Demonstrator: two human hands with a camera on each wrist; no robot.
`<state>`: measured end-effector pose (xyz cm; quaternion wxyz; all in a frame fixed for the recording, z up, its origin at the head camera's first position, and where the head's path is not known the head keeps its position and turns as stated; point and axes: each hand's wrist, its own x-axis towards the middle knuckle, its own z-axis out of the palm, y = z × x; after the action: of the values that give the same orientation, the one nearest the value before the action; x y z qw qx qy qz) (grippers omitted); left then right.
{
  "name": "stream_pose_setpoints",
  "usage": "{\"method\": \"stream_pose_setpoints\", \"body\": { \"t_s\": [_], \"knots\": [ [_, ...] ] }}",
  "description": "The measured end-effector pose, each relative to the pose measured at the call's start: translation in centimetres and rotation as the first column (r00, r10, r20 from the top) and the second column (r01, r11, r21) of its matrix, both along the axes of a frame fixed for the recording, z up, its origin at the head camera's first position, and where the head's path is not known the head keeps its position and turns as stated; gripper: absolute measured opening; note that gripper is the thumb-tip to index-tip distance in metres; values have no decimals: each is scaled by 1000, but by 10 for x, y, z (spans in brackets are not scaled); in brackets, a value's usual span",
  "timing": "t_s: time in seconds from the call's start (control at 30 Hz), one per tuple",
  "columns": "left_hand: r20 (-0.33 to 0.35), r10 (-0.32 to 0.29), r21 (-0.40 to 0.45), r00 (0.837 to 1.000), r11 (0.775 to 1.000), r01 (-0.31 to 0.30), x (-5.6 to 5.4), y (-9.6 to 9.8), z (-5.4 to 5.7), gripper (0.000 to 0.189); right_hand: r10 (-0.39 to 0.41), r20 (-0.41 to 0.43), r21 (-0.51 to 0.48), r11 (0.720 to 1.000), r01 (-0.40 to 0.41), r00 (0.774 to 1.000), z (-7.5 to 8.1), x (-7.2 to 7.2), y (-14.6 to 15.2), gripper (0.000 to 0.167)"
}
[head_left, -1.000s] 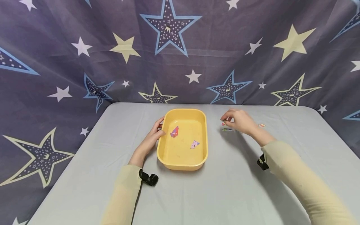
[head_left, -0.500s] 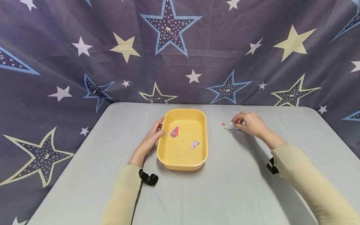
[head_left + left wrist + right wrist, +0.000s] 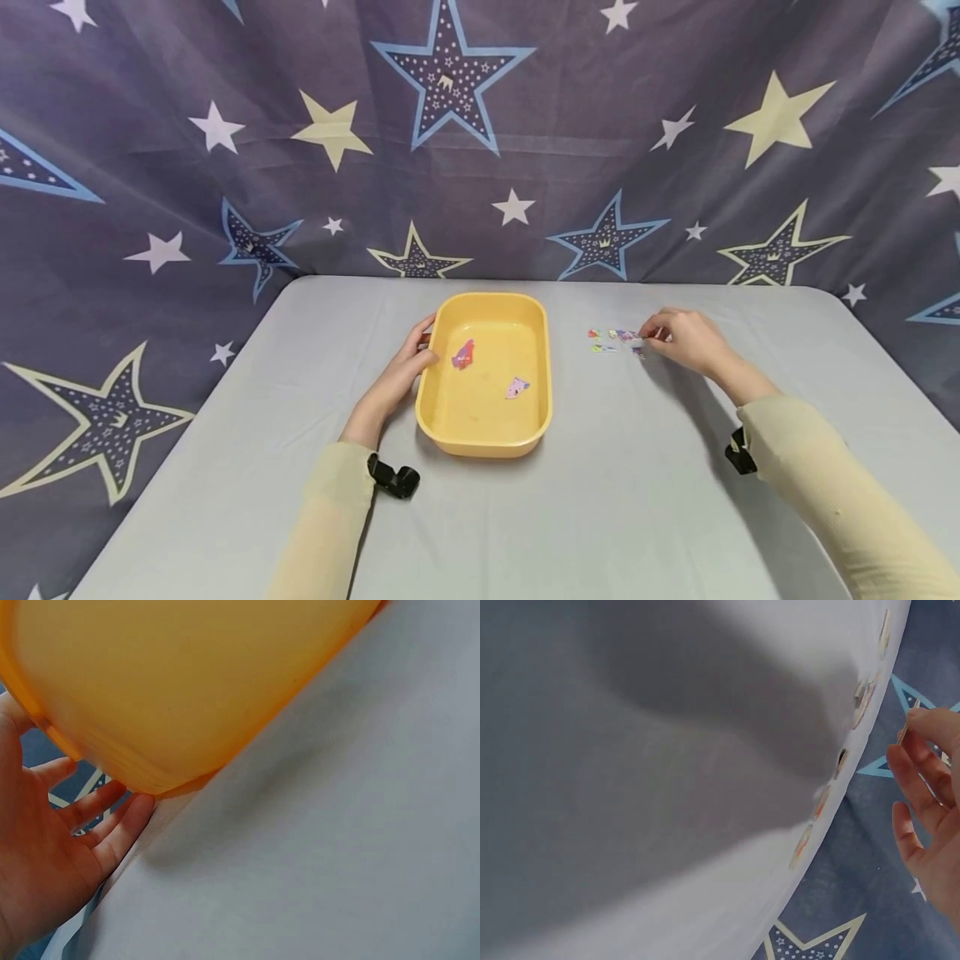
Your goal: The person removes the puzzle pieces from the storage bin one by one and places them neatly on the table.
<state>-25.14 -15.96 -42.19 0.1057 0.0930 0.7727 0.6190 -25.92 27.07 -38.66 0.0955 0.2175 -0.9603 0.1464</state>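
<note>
My left hand (image 3: 400,371) holds the left side of a yellow plastic tub (image 3: 487,446), thumb at the rim and fingers along the outer wall. Inside the tub lie a purple-and-red puzzle piece (image 3: 463,355) and a lilac one (image 3: 517,388), apart from each other. To the right, my right hand (image 3: 690,340) pinches a small flat puzzle piece (image 3: 907,729) between thumb and fingertips, just over the table. Several more printed pieces lie under and left of those fingertips, among them a red one (image 3: 594,333) and a green-and-blue one (image 3: 603,348).
A pale grey cloth covers the table (image 3: 600,500). Behind its far edge hangs a dark curtain (image 3: 480,175) with stars. Black wrist camera mounts (image 3: 393,477) sit on both sleeves. The right arm casts a shadow on the cloth.
My right hand has moved rightward along the row of pieces, uncovering printed pieces to its left. The left hand and the tub stay in place.
</note>
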Motion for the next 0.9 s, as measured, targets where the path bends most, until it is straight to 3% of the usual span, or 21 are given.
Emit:
{"method": "stream_pose_setpoints", "body": {
  "t_s": [0.23,0.47,0.77,0.9],
  "knots": [
    [-7,-1,-14,1000,1000,0,1,1,1,70,-7,13,11,1000,7,1000,-4,2,8,15],
    [13,7,-21,1000,1000,-7,1,0,2,69,-52,83,11,999,51,995,-4,2,16,15],
    [37,-23,1,999,1000,23,15,3,25,69,-85,99,9,996,85,991,-13,1,22,15],
    [38,-23,-2,999,1000,24,12,3,22,69,-93,112,10,996,92,989,-18,1,24,14]
  ]
}}
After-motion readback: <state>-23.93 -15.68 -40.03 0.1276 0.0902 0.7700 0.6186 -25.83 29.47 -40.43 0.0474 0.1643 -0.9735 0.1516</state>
